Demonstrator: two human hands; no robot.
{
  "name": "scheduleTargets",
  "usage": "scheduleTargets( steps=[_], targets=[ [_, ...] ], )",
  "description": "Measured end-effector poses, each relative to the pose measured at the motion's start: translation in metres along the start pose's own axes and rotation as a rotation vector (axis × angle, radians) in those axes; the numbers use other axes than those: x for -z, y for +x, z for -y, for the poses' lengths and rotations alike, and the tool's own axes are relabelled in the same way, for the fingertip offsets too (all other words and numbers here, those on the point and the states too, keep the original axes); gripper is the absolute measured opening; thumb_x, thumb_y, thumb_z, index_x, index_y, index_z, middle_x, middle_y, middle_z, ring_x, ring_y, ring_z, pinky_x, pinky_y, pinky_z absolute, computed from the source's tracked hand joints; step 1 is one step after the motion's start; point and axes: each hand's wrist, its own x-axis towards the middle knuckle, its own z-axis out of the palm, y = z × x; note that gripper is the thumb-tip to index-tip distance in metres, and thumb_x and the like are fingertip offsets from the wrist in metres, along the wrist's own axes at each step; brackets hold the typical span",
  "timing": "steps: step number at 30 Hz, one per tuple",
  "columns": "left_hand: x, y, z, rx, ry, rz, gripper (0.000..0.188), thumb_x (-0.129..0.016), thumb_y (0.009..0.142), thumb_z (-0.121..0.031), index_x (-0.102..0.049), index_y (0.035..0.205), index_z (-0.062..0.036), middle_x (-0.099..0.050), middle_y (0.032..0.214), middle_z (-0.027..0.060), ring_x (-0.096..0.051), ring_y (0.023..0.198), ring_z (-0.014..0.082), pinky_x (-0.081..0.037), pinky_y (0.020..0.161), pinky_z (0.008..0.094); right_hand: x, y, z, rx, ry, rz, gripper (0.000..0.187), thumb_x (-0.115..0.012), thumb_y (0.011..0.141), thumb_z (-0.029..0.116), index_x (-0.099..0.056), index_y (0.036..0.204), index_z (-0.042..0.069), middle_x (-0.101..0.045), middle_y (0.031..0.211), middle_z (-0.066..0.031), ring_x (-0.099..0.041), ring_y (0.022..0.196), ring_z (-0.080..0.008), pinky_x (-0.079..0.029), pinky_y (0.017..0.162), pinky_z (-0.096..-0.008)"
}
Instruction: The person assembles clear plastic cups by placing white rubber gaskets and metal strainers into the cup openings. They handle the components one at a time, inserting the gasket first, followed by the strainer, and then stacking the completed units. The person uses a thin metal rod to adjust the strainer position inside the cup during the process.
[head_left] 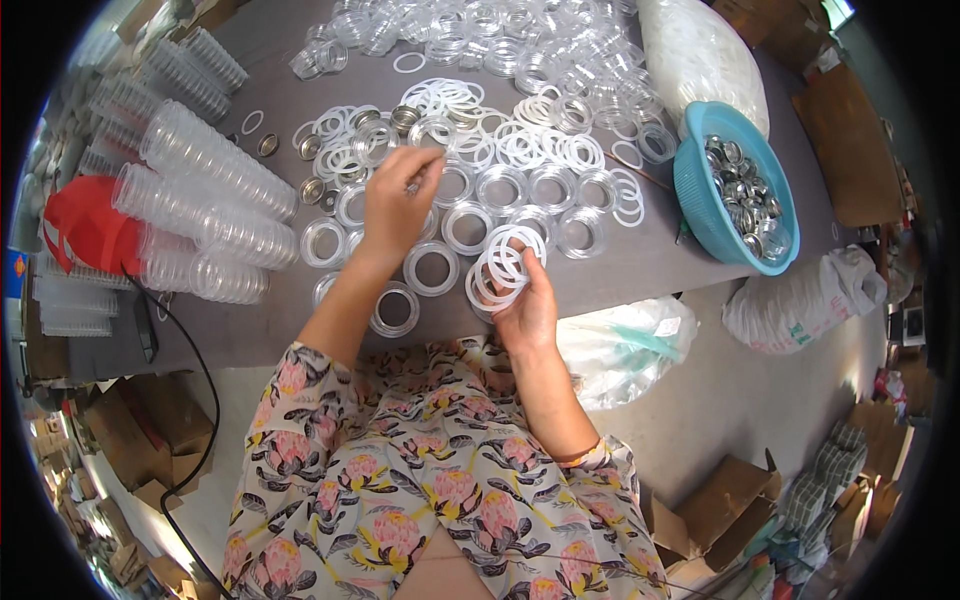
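Observation:
Several flat white rings (507,262) are fanned out in my right hand (531,308), its thumb and fingers closed on them near the table's front edge. My left hand (399,197) reaches over the middle of the table with its fingers curled together. What it pinches, if anything, is too small to make out. Below and around both hands lie clear plastic ring-shaped pieces (432,269), some with white rings on them. Beyond my left hand are loose white rings (445,97) in a heap and a few silver metal caps (405,118).
Stacked clear plastic cups (215,160) and a red object (93,225) are on the left. A blue basket (690,190) of small metal caps stands at the right edge, beside a bulging white bag (703,60). More clear pieces (480,35) cover the far side. Cardboard boxes (715,515) sit on the floor.

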Motion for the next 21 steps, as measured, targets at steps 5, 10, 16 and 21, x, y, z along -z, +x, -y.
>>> scheduleTargets(
  steps=[5, 10, 16, 21],
  targets=[
    [-0.006, -0.005, 0.028, -0.310, 0.445, 0.325, 0.011, -0.060, 0.073, -0.007, -0.060, 0.084, -0.0073, -0.058, 0.077, 0.0063, -0.057, 0.069, 0.0227, -0.046, 0.058, 0.0314, 0.005, 0.000, 0.005, 0.022, 0.035, -0.003, 0.024, -0.045, 0.090, 0.028, -0.052, 0.106, 0.012, -0.058, 0.093, -0.0031, -0.056, 0.078, -0.0167, -0.044, 0.059, -0.0319],
    [-0.005, -0.008, 0.030, -0.315, 0.438, 0.428, 0.010, -0.060, 0.069, -0.009, -0.058, 0.078, -0.0084, -0.055, 0.072, 0.0059, -0.056, 0.067, 0.0239, -0.045, 0.057, 0.0344, 0.007, 0.001, 0.008, 0.051, 0.045, 0.006, 0.024, -0.046, 0.089, 0.027, -0.052, 0.106, 0.012, -0.058, 0.094, -0.0036, -0.056, 0.079, -0.0171, -0.045, 0.061, -0.0323],
    [-0.008, 0.000, 0.041, 0.245, -0.054, 0.181, 0.010, -0.064, 0.074, -0.005, -0.059, 0.083, -0.0049, -0.060, 0.071, 0.0017, -0.052, 0.053, 0.0108, -0.041, 0.048, 0.0234, 0.004, 0.002, 0.006, 0.057, 0.036, 0.008, 0.023, -0.047, 0.089, 0.025, -0.052, 0.105, 0.010, -0.057, 0.096, -0.0039, -0.056, 0.085, -0.0165, -0.048, 0.068, -0.0348],
    [-0.007, 0.005, 0.048, 0.815, -0.495, 0.206, 0.014, -0.067, 0.073, -0.008, -0.059, 0.084, -0.0018, -0.058, 0.065, -0.0009, -0.046, 0.049, 0.0029, -0.036, 0.043, 0.0178, 0.006, 0.004, 0.005, 0.063, 0.038, 0.000, 0.024, -0.048, 0.089, 0.025, -0.053, 0.106, 0.010, -0.058, 0.096, -0.0053, -0.057, 0.086, -0.0194, -0.047, 0.073, -0.0361]
  ],
)
